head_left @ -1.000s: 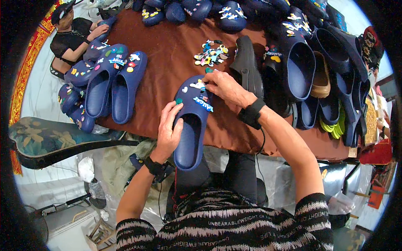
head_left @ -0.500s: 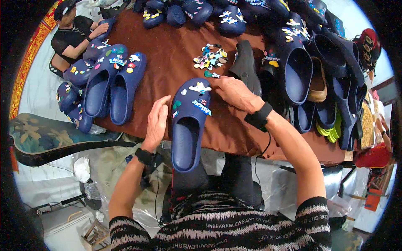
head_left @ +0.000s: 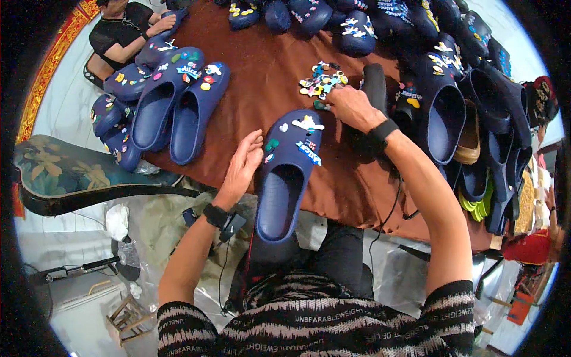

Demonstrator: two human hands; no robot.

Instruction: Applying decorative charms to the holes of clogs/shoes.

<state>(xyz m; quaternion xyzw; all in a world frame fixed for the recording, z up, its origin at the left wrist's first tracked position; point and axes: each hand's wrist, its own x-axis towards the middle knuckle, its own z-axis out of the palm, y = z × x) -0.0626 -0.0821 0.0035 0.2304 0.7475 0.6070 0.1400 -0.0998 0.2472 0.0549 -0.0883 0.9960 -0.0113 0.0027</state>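
Observation:
A navy blue clog (head_left: 291, 146) with several colourful charms on its upper lies with its toe away from me and its heel out past the table's near edge. My left hand (head_left: 240, 166) is beside its left side, fingers stretched out, thumb side toward the clog; whether it touches is unclear. At the far right of the clog, my right hand (head_left: 355, 108) has its fingers bent together at the near edge of a pile of small shoe charms (head_left: 316, 80). What its fingertips hold, if anything, is hidden. A green charm (head_left: 321, 106) lies just below them.
The brown cloth-covered table (head_left: 238, 89) carries decorated navy clogs (head_left: 156, 113) at left, more along the back (head_left: 358, 35), and dark clogs (head_left: 446, 125) stacked at right. A black shoe (head_left: 374, 86) stands beside my right hand. Another person (head_left: 122, 35) handles a clog at far left.
The whole view has shifted, moving the scene rightward. My right hand has moved farther from me, up to the charm pile. My left hand stays beside the clog.

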